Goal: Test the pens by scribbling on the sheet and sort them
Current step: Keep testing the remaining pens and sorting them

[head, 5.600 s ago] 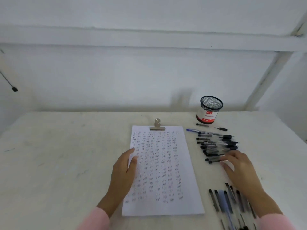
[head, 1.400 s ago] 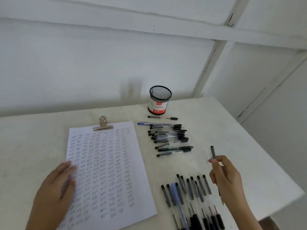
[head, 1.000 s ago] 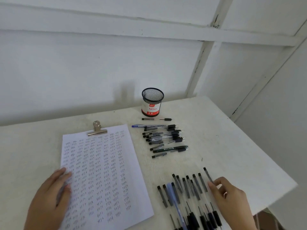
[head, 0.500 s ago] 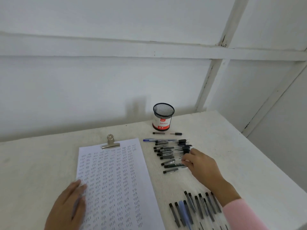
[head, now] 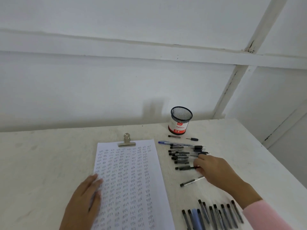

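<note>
The white sheet, full of scribble marks, lies under a metal clip. My left hand rests flat on the sheet's left edge and holds nothing. To the right of the sheet is a pile of black pens. My right hand reaches into this pile, thumb and fingertips pinched on the end of a black pen at its near side. Another pen lies apart, its end hidden under my right hand. A row of pens lies at the near right.
A black mesh pen cup with a red and white label stands at the back by the wall. A short pen part and a small cap lie in front of it. The table edge runs along the right.
My right hand laid a pen at the right end of the near row, then went back to the pile and closed on a pen there. My left hand stayed on the sheet.
</note>
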